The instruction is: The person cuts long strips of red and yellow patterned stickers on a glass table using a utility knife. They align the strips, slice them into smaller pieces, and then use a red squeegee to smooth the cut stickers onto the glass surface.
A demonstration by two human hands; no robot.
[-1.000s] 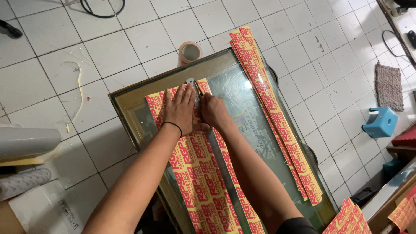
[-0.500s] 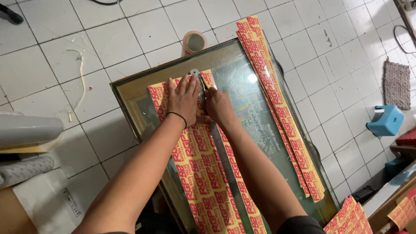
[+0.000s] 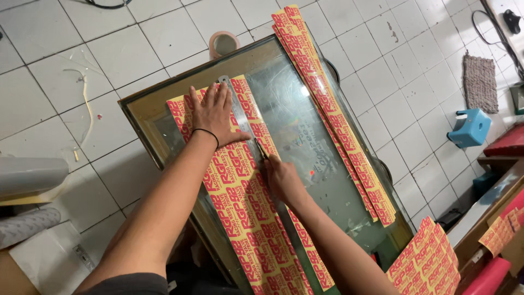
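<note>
Left hand [image 3: 214, 116]: fingers flat, pinning ruler [image 3: 240, 117] on sticker sheet [image 3: 240, 196] | right hand [image 3: 281, 177]: fingers closed round knife [image 3: 262, 150] (blade hugging ruler, I'd say) | glass bench [image 3: 322, 164].

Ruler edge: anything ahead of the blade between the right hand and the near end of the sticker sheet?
Nothing visible. The right hand holds a thin blade against the metal ruler, which the left hand presses flat on the sticker sheet. Toward the near end, the sheet along the ruler shows bare until the right forearm hides it.
</note>
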